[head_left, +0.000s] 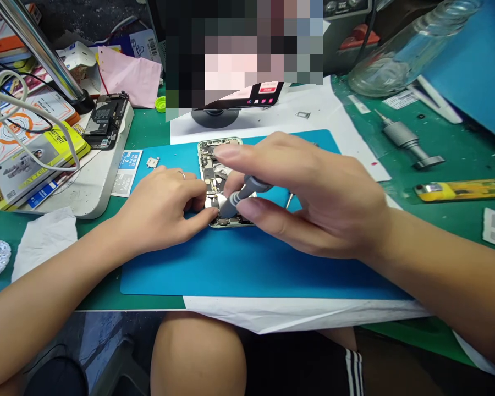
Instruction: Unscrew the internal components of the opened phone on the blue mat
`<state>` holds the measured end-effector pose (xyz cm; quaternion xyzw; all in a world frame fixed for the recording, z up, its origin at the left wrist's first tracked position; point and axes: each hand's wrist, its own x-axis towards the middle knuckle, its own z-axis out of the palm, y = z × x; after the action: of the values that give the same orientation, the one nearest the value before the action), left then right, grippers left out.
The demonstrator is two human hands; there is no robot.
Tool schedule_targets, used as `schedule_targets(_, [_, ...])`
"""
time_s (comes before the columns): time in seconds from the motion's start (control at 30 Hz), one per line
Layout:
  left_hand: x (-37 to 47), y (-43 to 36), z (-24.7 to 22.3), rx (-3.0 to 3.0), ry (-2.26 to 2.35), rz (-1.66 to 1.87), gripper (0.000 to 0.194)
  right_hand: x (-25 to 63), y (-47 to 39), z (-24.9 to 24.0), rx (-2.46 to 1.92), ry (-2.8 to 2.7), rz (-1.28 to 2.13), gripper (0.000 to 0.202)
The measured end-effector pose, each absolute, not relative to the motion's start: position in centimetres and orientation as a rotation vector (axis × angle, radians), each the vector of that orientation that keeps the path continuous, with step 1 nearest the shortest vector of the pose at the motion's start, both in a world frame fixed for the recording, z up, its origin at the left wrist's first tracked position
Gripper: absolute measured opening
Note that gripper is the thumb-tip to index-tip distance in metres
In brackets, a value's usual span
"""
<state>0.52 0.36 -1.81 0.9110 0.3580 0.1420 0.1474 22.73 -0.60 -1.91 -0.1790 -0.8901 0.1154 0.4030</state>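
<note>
An opened phone (209,171) lies on the blue mat (169,275), its circuit boards and small metal parts exposed. My left hand (165,203) has its fingers curled, and the thumb and fingertips hold the phone's left edge near the lower end. Over the phone, my right hand (325,192) grips a grey screwdriver (247,190) between thumb and fingers. The screwdriver slants across the phone's lower half; where its tip is, I cannot make out. Part of the phone's right side is hidden by my right hand. A small metal part (152,162) rests left of the phone.
At right lie another grey screwdriver (404,137), a yellow cutter (462,190) and a glass jar (396,66). A white box (103,181) at left carries battery boxes (37,165) and another opened phone (106,121). A lit screen on a stand (216,118) stands behind.
</note>
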Motion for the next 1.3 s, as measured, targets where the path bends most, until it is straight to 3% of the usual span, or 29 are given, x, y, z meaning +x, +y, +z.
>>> schedule_targets(1.17, [0.56, 0.23, -1.68, 2.603, 1.031, 0.366, 0.024, 22.53, -0.54, -2.09, -0.448, -2.236, 0.456, 0.048])
schedule_targets(1.3, [0.56, 0.23, -1.39, 2.536, 1.117, 0.512, 0.027, 22.64, -0.65, -1.86, -0.501, -2.259, 0.477, 0.049])
